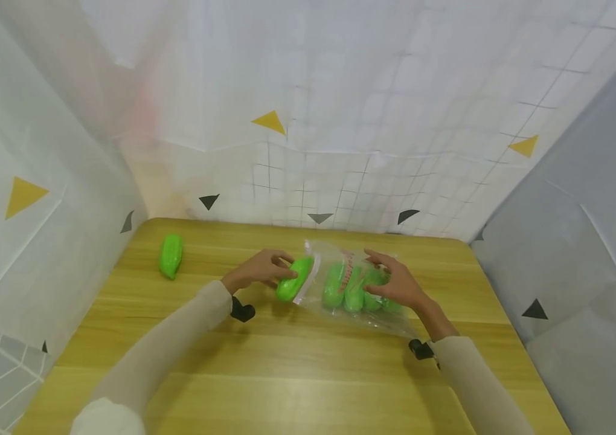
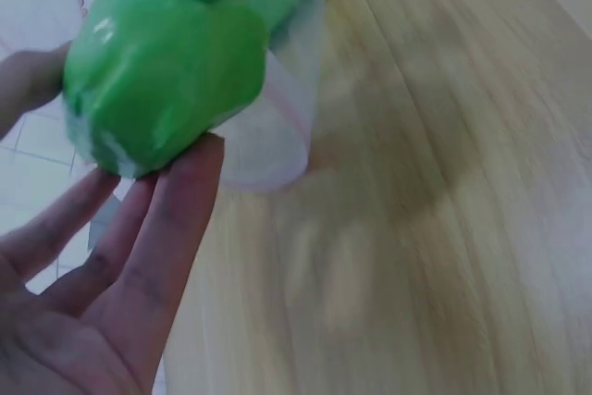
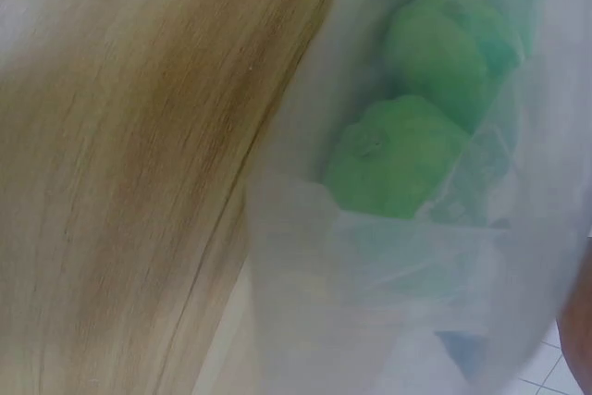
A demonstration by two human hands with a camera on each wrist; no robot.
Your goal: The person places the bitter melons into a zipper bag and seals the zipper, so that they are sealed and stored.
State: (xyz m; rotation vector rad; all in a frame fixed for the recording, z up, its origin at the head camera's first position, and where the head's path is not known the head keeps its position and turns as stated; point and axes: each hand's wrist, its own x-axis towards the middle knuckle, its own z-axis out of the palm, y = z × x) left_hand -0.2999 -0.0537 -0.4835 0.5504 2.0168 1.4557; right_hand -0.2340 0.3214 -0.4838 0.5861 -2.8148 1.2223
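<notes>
My left hand holds a glossy green, lobed vegetable between thumb and fingers. A stub shows on its end in the left wrist view. It is at the mouth of a clear plastic bag with red print. Inside the bag, several similar green vegetables lie side by side. My right hand holds the bag's right part, with thumb and fingers spread around it. In the right wrist view the bag's film hides most of that hand.
Another green vegetable lies at the back left of the wooden table. White sheeting with yellow and dark triangles rises behind the table and stands at both sides.
</notes>
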